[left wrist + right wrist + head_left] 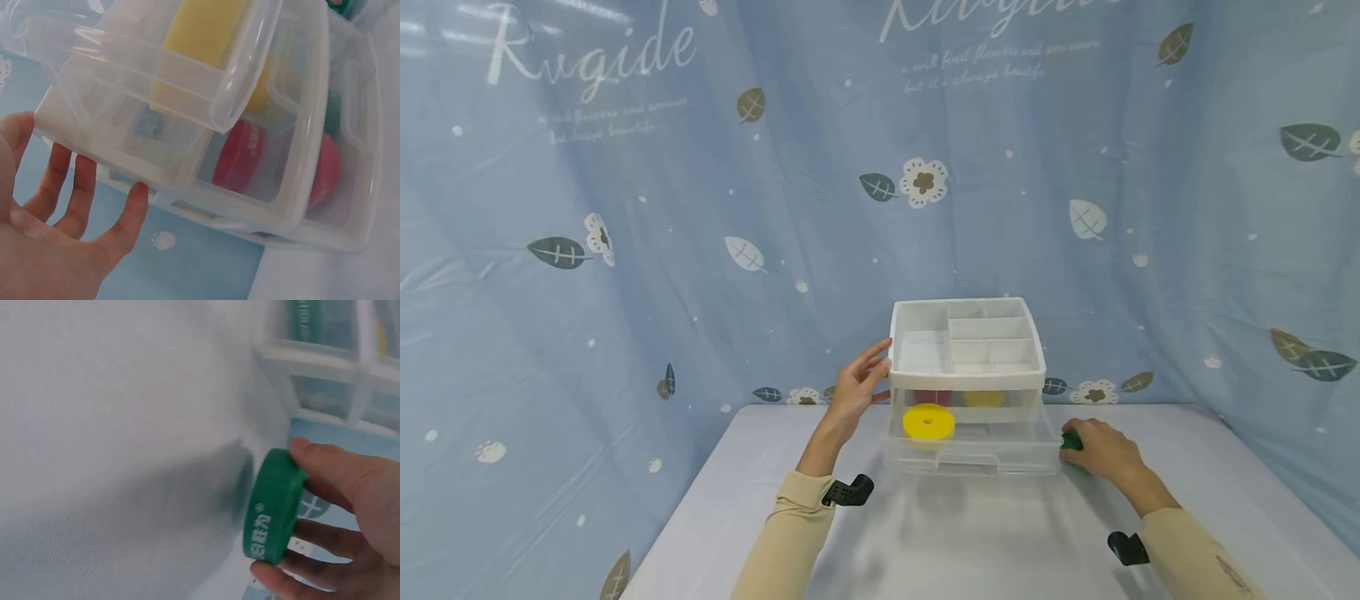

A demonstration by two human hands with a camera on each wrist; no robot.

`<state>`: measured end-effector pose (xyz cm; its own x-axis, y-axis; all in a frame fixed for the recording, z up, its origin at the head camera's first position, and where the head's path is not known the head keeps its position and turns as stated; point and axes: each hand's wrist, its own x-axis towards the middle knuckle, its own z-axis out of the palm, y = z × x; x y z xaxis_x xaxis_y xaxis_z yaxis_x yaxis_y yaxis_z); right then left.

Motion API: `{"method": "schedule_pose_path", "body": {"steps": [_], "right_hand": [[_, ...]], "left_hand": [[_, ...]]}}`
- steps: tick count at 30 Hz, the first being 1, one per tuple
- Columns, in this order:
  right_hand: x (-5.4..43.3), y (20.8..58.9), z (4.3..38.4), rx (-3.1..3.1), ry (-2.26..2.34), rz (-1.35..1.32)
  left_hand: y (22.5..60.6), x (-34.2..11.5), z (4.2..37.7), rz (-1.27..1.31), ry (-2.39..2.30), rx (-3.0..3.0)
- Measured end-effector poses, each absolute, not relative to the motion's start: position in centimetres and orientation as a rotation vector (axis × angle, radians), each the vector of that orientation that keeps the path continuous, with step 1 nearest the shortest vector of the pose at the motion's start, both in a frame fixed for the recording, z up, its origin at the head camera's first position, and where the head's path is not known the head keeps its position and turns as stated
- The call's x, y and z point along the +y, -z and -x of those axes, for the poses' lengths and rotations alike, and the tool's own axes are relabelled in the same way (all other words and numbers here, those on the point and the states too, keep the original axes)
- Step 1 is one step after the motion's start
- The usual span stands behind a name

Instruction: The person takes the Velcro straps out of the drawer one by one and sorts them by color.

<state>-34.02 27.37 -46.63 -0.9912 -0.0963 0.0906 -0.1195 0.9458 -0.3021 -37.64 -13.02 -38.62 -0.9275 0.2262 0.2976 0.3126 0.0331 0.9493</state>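
A white desktop organizer (pixel 967 380) with clear drawers stands on the table. One clear drawer (pixel 1028 452) is pulled out, and a yellow disc (pixel 928 422) with a small central hole lies in it. My left hand (pixel 854 387) rests its spread fingertips against the organizer's left side; the left wrist view shows the fingers (pixel 84 187) along the white edge. At the organizer's right, my right hand (pixel 1105 450) pinches a green disc (pixel 275 506) with white lettering, thumb on one edge and fingers on the other. It is close to the tabletop.
Red discs (pixel 240 156) and another green disc (pixel 333 112) show through the organizer's clear parts. Its top tray (pixel 990 327) has several compartments. A white-covered table (pixel 1157 433) lies beneath, with a blue patterned curtain (pixel 820 250) behind.
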Motion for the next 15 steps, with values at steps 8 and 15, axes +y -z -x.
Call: {"method": "schedule_pose_path", "body": {"steps": [8,15], "right_hand": [[26.7,47.7,35.1,-2.971,-0.424,-0.110],[26.8,49.1,35.7,-2.985,-0.438,-0.103]], "left_hand": [[38.7,-13.1,37.9,0.579,2.062,-2.210],[38.7,-13.1,37.8,0.582,2.074,-2.210]]}}
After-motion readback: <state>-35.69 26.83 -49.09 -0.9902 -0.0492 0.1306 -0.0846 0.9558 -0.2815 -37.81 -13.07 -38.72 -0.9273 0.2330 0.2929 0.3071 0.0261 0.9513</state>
